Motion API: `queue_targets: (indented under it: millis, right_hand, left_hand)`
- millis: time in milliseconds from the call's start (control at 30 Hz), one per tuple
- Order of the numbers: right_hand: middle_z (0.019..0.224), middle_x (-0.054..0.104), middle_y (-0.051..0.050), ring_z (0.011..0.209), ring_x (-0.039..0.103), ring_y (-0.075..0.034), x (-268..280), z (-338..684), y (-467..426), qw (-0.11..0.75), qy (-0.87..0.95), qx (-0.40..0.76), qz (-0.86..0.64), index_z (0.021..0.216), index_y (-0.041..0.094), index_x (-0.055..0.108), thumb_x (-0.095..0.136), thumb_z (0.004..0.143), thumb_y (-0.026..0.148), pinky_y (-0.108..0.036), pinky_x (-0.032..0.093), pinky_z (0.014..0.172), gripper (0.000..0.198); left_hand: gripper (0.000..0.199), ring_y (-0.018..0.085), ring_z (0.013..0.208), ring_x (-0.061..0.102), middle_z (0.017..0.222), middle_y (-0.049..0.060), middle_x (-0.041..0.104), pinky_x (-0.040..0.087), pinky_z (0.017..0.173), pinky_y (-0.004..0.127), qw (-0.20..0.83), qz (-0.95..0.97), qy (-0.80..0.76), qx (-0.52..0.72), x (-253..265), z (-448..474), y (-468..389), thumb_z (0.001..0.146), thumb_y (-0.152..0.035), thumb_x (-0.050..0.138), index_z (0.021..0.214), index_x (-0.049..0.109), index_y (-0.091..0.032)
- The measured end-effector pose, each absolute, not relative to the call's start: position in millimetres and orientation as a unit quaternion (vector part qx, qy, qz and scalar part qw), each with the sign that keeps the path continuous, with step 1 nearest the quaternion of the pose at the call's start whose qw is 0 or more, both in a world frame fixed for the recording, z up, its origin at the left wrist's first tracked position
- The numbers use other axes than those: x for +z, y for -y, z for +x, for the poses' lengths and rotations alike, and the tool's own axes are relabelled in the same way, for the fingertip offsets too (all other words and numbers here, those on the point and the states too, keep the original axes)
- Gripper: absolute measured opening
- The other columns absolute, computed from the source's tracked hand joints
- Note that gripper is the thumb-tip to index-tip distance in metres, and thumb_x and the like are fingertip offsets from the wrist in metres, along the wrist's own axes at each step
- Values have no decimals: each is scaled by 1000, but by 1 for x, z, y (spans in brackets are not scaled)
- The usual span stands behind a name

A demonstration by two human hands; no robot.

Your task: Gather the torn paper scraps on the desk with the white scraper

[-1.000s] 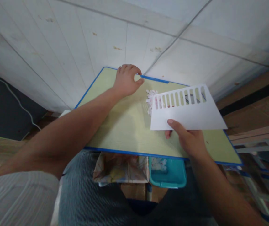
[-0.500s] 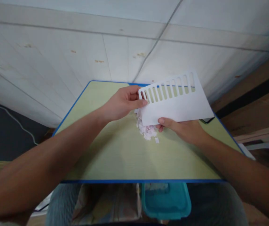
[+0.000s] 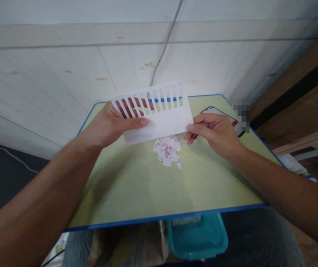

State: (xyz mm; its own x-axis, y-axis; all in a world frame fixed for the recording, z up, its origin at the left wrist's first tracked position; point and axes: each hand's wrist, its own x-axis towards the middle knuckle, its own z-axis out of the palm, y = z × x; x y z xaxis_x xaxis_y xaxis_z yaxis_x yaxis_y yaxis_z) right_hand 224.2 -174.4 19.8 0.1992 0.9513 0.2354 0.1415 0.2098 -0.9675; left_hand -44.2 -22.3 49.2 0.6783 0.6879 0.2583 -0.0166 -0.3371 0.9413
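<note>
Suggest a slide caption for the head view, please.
Left hand and right hand hold a slotted white card near pale scraps.

The right hand point(image 3: 213, 132) partly hides the phone point(image 3: 215, 110); the frame crops the cable point(image 3: 165, 46).

Tabletop point(image 3: 136, 193): pale yellow-green, blue edging point(image 3: 159, 217) | slotted sheet point(image 3: 161, 124) above tabletop: white | scraps point(image 3: 166, 150) on tabletop: whitish, pink-tinged | bin point(image 3: 198, 243) below tabletop: teal | wall point(image 3: 78, 59) behind tabletop: white, brown-flecked

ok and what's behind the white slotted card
Through the slots in the white card show part of the left hand, the table with its blue edge, and the wall. The card's solid part hides whatever else is behind it.
</note>
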Motion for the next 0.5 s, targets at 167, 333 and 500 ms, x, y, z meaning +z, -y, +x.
queue_targets:
  millis: [167,333,500]
  right_hand:
    - [71,82,-4,59,74,-20,19,226,169,568,514,383,-517,83,22,83,100,79,57,-35,64,62,39]
    - [69,79,-6,57,73,-23,13,238,156,595,466,405,-515,91,20,84,87,89,72,-36,60,56,52]
    - [62,73,-4,50,66,-19,-5,241,146,568,465,388,-558,85,23,81,89,90,78,-33,54,50,56]
  left_hand:
    - [44,35,103,82,110,7,89,68,88,45,516,787,-232,246,63,-64,7,76,-48,107,113,93,-30]
    - [31,25,90,79,109,1,90,60,73,33,442,815,-262,267,88,-76,28,79,-37,105,107,96,-30]
    - [19,28,90,85,103,-9,89,69,78,42,468,805,-282,232,88,-75,73,80,-42,101,98,96,-46]
